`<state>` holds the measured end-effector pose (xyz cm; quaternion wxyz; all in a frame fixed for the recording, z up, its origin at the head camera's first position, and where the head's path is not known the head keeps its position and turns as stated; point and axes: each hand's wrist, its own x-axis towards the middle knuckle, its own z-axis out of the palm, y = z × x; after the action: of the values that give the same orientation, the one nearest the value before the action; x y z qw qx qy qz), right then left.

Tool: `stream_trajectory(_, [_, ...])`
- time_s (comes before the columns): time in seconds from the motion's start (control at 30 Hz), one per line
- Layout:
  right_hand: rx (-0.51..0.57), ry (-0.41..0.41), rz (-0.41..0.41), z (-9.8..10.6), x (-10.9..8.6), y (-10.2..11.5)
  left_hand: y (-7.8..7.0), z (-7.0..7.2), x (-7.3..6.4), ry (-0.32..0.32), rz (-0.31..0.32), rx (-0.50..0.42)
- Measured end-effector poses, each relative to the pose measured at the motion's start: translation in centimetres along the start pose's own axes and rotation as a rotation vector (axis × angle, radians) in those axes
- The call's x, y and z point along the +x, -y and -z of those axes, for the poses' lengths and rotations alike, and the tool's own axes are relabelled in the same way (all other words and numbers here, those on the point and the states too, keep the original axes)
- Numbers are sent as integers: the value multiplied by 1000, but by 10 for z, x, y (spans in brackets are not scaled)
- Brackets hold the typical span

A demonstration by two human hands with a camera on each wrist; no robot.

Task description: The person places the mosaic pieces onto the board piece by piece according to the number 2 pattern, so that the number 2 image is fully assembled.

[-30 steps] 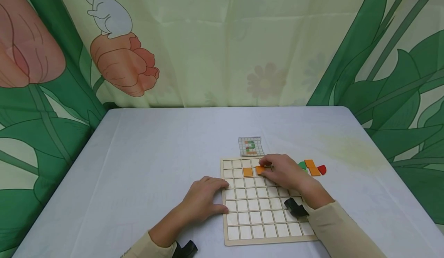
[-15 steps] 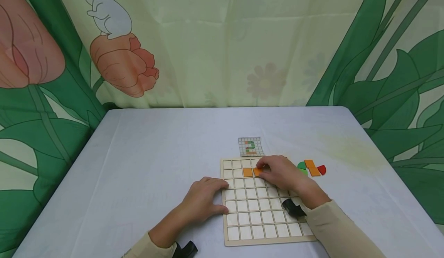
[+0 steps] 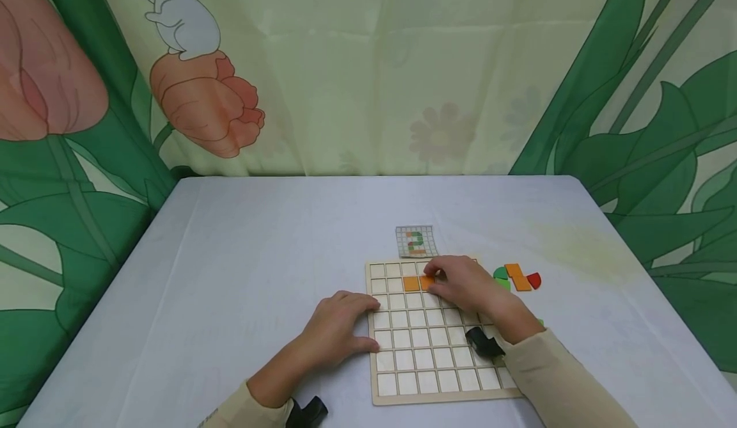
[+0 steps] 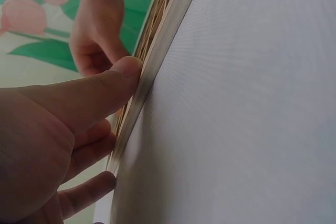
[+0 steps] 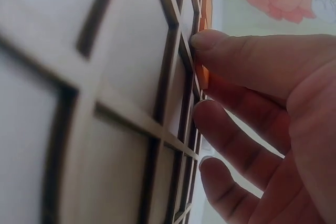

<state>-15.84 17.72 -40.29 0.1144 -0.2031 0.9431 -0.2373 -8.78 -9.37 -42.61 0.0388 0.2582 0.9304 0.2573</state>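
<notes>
Since a second ago, the right hand [image 3: 469, 284] has shifted the orange tile [image 3: 425, 283] left over the board [image 3: 403, 338], to just beside the orange square [image 3: 411, 284]. Thumb and finger pinch the tile; its visible edges follow the grid, but fingers hide its long axis. The left hand [image 3: 341, 327], spread wide, touches the board's left edge.

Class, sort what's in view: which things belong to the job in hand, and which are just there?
Job:
grid board, touched by the left hand
orange tile, pinched by the right hand
second tile, on the board
card and loose pieces, probably: their colours match

Just there:
tablecloth
backdrop
wrist gear
</notes>
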Motion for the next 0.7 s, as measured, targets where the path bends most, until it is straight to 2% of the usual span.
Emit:
stream_trajectory(0.23, [-41, 32, 24, -1, 0, 2, 0, 0, 0, 1, -9, 2])
stream_trajectory(0.37, [-19, 24, 13, -1, -3, 1, 0, -1, 0, 5, -5, -5])
stream_trajectory(0.57, [60, -54, -21, 11, -11, -9, 1, -3, 1, 8, 3, 9])
stream_trajectory(0.7, [68, -96, -50, 26, -21, -21, 1, -2, 1, 7, 1, 12])
